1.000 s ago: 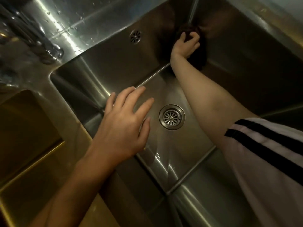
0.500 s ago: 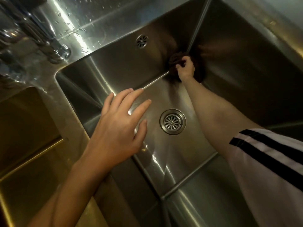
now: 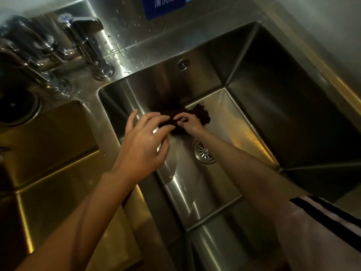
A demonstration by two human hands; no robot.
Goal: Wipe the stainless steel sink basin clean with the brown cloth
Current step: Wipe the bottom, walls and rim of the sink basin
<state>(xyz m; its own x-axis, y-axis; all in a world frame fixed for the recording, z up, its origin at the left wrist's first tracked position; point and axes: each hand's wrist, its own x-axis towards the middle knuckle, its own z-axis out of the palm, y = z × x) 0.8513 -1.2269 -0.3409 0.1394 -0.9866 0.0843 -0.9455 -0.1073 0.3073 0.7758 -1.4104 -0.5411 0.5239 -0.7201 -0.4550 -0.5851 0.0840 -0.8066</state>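
A view from above looks down into a deep stainless steel sink basin [image 3: 230,75], rectangular, with shiny walls that darken toward the right side. A person's two bare arms reach into it from the bottom of the frame. The brown cloth [image 3: 201,114] lies bunched and crumpled on the basin floor near the back wall, just beyond the round metal drain [image 3: 204,152]. The right hand [image 3: 188,122] rests on the cloth, its fingers curled together and pinching the fabric, so its grip is closed on the cloth. The left hand [image 3: 144,137] sits just to the left of it, fingers loosely spread and bent, with the fingertips at the cloth's near edge; whether they actually grip the cloth cannot be told. The right arm crosses over part of the drain, and a white sleeve [image 3: 324,231] with black stripes shows at the lower right corner. A small round overflow hole [image 3: 183,64] is set high in the back wall of the basin. Behind the basin, the wet steel ledge carries scattered water drops and a chrome tap [image 3: 88,42] at the upper left. A blue sign [image 3: 164,5] with pale characters is fixed to the backsplash above. To the left lies a second basin [image 3: 50,153], lit in a yellowish tone.
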